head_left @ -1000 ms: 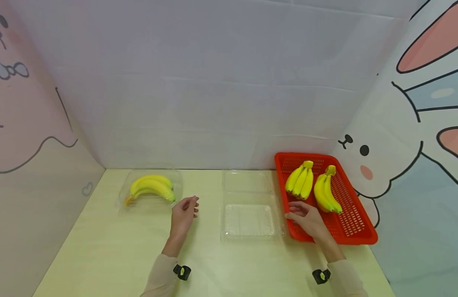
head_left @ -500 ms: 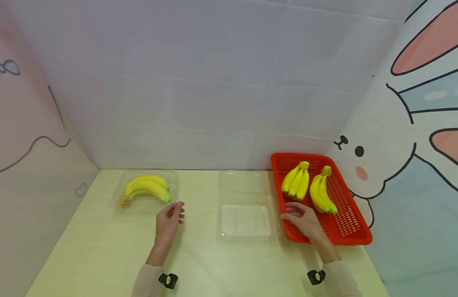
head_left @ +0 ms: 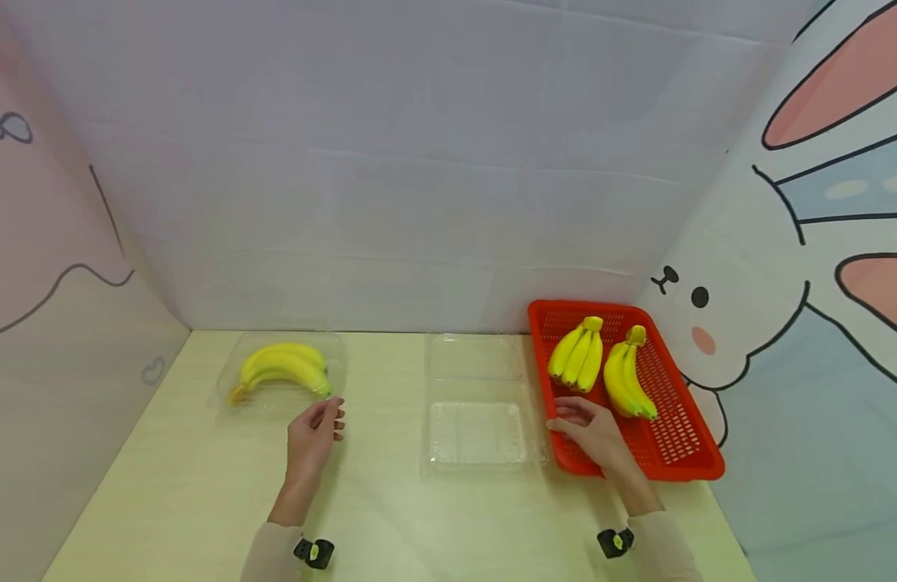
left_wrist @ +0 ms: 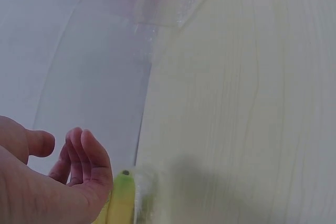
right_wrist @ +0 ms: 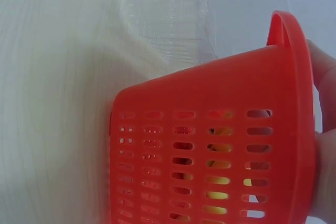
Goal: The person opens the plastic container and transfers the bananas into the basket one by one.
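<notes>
Red basket (head_left: pixel 688 471): slotted plastic, stood upright at three o'clock.
Short bananas (head_left: pixel 576 357): yellow bunch inside the basket toward ten o'clock, stem at one.
Curved bananas (head_left: pixel 625 380): yellow, just beside that bunch at three o'clock, stem at twelve.
Open box (head_left: pixel 474 434): clear, spread at nine o'clock from the basket, ribbed half toward six.
Boxed bananas (head_left: pixel 283 366): arched, green-tipped, stem at eight, in a clear box (head_left: pixel 281 398) at ten o'clock.

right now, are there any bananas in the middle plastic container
No, the middle plastic container lies open with nothing inside it in the head view.
</notes>
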A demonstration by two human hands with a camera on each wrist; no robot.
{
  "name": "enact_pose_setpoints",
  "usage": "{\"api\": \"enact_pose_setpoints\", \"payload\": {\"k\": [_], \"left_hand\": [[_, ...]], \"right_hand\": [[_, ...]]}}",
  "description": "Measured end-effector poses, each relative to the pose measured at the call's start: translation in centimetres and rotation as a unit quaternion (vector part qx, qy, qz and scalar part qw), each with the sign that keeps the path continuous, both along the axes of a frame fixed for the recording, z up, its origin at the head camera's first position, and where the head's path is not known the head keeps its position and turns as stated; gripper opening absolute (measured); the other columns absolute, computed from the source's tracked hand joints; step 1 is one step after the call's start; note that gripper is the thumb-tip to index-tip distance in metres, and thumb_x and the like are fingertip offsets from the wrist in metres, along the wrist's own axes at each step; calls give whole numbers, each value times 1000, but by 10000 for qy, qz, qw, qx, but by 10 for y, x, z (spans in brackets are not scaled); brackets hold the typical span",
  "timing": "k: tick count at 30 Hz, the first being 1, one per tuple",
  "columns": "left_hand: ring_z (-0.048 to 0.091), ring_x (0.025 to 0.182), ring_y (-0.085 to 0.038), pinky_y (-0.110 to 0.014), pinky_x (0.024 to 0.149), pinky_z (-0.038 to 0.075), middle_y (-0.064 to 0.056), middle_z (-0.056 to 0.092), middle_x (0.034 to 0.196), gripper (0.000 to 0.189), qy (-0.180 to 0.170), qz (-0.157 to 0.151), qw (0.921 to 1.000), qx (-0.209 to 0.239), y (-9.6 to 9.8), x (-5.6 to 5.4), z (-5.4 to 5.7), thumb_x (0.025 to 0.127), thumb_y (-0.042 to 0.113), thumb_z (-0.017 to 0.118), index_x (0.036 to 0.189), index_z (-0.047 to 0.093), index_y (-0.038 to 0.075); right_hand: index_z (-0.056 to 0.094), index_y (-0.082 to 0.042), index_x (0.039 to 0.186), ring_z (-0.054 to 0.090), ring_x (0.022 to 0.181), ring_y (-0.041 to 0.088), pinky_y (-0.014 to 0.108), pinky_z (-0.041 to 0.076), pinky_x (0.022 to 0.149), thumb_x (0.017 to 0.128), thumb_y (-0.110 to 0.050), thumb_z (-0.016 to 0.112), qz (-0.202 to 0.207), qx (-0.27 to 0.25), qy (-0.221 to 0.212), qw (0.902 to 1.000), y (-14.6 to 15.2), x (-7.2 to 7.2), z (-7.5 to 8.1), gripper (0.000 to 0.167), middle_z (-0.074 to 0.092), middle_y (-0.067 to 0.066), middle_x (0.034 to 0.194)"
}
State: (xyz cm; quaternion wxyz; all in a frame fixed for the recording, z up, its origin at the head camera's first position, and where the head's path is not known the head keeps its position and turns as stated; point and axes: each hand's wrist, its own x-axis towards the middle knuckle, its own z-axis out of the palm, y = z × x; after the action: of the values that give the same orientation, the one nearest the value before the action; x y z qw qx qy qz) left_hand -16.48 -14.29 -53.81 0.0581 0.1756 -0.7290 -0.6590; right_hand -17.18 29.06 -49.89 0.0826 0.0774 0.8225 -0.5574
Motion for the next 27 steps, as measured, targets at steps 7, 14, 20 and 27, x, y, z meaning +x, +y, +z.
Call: {"api": "enact_pose_setpoints", "payload": {"k": [7, 14, 20, 27], "left_hand": [[67, 76, -11, -20, 65, 56, -1, 69, 87, 39, -11, 168, 9998, 57, -9, 0, -1, 107, 24, 58, 122, 65, -11], [67, 76, -10, -20, 64, 56, 3, 69, 86, 41, -144, 291, 9994, 118, -21, 1, -7, 107, 26, 57, 123, 64, -11], [67, 77, -12, -20, 65, 56, 0, 69, 88, 43, -224, 488, 9985, 125, -31, 3, -11, 108, 30, 54, 121, 65, -10], [65, 76, -9, -21, 65, 56, 5, 69, 85, 48, -240, 634, 9974, 225, -44, 3, -16, 108, 33, 53, 123, 63, -11]], "right_hand": [[60, 4, 134, 66, 95, 19, 22, 57, 78, 94, -16, 76, 27, 12, 57, 10000, -1, 0, 0, 46, 64, 21, 124], [61, 3, 133, 66, 94, 19, 22, 57, 77, 94, -16, 77, -9, 29, 99, 9999, 1, 0, -1, 46, 65, 20, 123], [61, 4, 134, 67, 95, 19, 23, 58, 78, 94, -18, 77, 50, -27, 156, 9999, 1, 1, -4, 48, 65, 20, 124], [61, 4, 133, 68, 94, 19, 23, 58, 78, 94, -17, 77, 38, -34, 179, 9998, 0, 0, -4, 47, 65, 20, 123]]}}
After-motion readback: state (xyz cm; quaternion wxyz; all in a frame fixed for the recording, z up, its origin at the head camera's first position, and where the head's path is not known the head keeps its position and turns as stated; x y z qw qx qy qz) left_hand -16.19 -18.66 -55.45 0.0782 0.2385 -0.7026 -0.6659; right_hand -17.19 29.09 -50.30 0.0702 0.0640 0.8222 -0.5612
